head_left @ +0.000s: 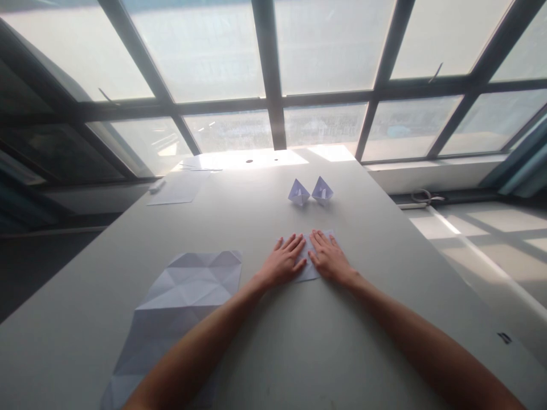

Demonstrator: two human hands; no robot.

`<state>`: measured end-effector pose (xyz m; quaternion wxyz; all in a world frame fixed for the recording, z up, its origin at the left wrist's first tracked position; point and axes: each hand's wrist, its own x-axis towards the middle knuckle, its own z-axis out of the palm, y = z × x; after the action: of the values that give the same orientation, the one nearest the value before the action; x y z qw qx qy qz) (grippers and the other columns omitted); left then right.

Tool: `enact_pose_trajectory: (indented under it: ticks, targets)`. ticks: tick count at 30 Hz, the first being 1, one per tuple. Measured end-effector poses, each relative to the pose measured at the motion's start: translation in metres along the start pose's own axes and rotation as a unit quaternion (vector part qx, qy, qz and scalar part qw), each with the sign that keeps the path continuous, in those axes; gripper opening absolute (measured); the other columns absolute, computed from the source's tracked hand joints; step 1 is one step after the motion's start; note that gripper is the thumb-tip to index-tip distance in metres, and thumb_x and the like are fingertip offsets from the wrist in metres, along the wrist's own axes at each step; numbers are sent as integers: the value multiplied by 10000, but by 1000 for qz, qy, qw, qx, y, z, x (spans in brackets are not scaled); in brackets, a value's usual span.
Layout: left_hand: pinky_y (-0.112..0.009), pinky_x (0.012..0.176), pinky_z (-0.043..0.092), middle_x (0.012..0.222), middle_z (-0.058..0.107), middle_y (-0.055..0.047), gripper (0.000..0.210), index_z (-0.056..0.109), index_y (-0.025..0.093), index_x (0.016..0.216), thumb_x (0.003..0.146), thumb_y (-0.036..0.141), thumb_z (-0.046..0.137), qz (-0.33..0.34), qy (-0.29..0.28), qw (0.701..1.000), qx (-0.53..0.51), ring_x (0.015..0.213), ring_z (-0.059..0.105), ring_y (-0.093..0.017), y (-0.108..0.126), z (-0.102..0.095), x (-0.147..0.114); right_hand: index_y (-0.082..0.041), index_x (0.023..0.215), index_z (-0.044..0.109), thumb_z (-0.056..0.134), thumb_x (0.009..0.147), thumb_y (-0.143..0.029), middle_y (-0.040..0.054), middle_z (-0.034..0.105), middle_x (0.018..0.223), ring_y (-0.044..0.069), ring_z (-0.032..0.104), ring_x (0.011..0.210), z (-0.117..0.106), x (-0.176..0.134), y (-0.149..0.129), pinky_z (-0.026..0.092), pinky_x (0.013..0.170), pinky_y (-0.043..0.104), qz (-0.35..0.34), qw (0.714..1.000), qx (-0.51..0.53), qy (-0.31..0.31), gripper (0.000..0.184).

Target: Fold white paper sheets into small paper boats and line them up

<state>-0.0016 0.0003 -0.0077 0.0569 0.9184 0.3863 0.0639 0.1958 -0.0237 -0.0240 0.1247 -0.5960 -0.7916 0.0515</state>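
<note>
A small sheet of white paper point(308, 273) lies flat on the table under both palms, and much of it is hidden by them. My left hand point(284, 259) presses on its left part with fingers stretched out. On its right part rests my right hand point(330, 257), also flat with fingers spread. Just beyond the hands stand two folded paper boats point(298, 193), side by side. A large creased paper sheet point(188, 279) spreads to the left, partly covered by my left forearm.
The white table point(384, 307) reaches to the windows point(320, 45). At its far left lie flat paper sheets point(179, 188) and a small white object point(156, 186). A cable point(423, 196) lies beyond the right edge. A dark mark point(504, 338) sits near that edge.
</note>
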Motion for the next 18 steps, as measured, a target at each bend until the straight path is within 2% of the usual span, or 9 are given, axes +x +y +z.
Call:
enact_pose_trajectory:
  ticks: [6,12,15,18]
  targets:
    - [-455,1207,97,1609,210,-38,645,211,223,1552,992,534,283,0,0,1000,1,1495,131,-216,-1,3,1,-63,1508,308,291,979,-367,143,262,1583,245,192,1472,2,1,11,102,1191,467,69,997,-21,21,610]
    - [-448,1209,98,1607,220,-36,639,231,219,1545,987,521,306,-5,-1,1000,-4,1495,132,-209,-1,2,2,-14,1469,361,314,969,-305,187,321,1552,262,247,1452,1,-1,19,139,1186,444,109,992,-34,51,581]
    - [-443,1210,96,1607,220,-37,637,238,225,1543,984,522,313,-8,-3,1000,-6,1495,134,-208,-1,1,1,3,1455,375,347,956,-259,209,315,1550,274,226,1460,-3,-2,13,122,1191,453,99,991,-42,84,564]
    - [-446,1210,94,1606,221,-45,647,235,221,1545,983,533,313,-8,-5,1000,-9,1494,137,-213,0,-1,1,-11,1458,385,348,953,-226,190,308,1557,255,194,1472,-5,-3,3,107,1200,433,35,995,-19,91,550]
